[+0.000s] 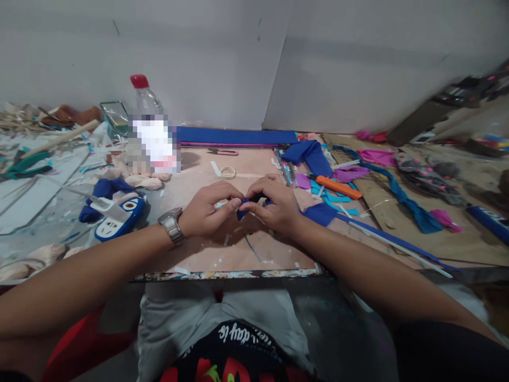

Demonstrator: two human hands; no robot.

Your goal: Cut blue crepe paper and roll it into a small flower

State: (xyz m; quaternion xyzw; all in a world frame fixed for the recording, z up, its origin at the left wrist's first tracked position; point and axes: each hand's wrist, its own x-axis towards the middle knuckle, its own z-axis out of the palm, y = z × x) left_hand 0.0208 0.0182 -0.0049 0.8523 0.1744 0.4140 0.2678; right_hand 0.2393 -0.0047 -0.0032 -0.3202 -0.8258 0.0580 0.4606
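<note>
My left hand (207, 209) and my right hand (275, 207) meet over the middle of the work surface. Between their fingertips they pinch a small piece of blue fabric (241, 214), mostly covered by the fingers. Both hands are closed on it. Just beyond them lies a pale ring, like a roll of tape (228, 172), with thread snips (222, 152) farther back. Beside my right wrist rests a wider blue fabric strip (320, 214); whether it joins the held piece is hidden. A thin blue strand (253, 249) lies below the hands.
A clear bottle with a red cap (139, 81) stands at the back left. A blue and white power strip (120, 218) and green-handled pliers (27, 165) are on the left. On the right sit an orange cutter (339, 187), fabric scraps and brown cardboard (382, 228).
</note>
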